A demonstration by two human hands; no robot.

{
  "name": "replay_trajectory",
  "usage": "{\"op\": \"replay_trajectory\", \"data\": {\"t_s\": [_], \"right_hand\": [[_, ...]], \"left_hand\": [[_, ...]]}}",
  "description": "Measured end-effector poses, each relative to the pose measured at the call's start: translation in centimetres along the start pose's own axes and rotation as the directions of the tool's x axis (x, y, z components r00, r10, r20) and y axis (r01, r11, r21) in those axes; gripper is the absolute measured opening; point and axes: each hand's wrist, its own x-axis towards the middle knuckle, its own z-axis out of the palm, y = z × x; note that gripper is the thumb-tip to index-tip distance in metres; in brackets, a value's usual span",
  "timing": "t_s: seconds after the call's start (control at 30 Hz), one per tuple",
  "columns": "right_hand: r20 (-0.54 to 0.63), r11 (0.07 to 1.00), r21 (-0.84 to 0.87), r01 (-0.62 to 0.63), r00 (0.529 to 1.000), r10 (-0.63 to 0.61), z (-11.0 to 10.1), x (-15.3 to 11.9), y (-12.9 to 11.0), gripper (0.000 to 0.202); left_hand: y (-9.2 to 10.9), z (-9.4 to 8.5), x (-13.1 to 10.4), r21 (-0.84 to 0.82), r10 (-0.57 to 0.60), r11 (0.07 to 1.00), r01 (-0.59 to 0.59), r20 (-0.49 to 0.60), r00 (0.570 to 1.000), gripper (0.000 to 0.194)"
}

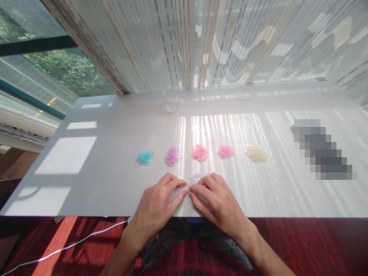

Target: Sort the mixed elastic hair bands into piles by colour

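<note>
Five small piles of thin coloured strands or loops, which look like little rubber bands, lie in a row on the white table: a teal pile [145, 157], a purple pile [172, 156], a coral-red pile [199, 152], a pink pile [226, 151] and a pale yellow pile [257, 153]. Nearer the front edge is a mixed-colour pile [197, 177], partly covered by my right hand [217, 197]. Its fingers are drawn together at the pile's near side. My left hand [161, 196] meets it there, thumb and forefinger close together. Whatever the fingertips hold is too small to tell.
A clear round container [171, 102] stands at the back of the white table [115, 134], with a clear flat disc [243, 94] farther right. A dark blurred-out object [322, 149] lies at the right. Behind hangs a striped curtain [161, 46]. A white cable [71, 244] runs below the front edge.
</note>
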Motion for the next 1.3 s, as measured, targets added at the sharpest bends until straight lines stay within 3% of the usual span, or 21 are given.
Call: {"op": "replay_trajectory", "data": {"t_s": [0.3, 0.63, 1.07, 1.3], "right_hand": [[-0.067, 1.0, -0.012, -0.005, 0.998, 0.004, 0.2, -0.4, 0.3, 0.011], [-0.109, 1.0, -0.006, -0.016, 0.994, 0.015, 0.3, -0.4, 0.3, 0.011], [-0.184, 0.998, 0.02, -0.052, 0.981, 0.054, 0.3, -0.4, 0.2, 0.011], [-0.209, 0.995, 0.096, 0.038, 0.978, -0.017, -0.1, -0.5, 0.2, 0.021]], "left_hand": [[0.1, 0.1, 0.1, -0.005, 0.02, 1.0, -0.02, 0.018, 1.0, 0.013], [-0.6, -1.0, -0.5, -0.046, 0.04, 0.998, -0.04, 0.007, 0.999, 0.017], [-0.2, -0.9, -0.7, -0.148, -0.024, 0.989, 0.01, -0.098, 0.995, 0.013], [0.8, 0.0, -0.6, -0.244, -0.032, 0.97, 0.011, -0.086, 0.996, 0.013]]}}
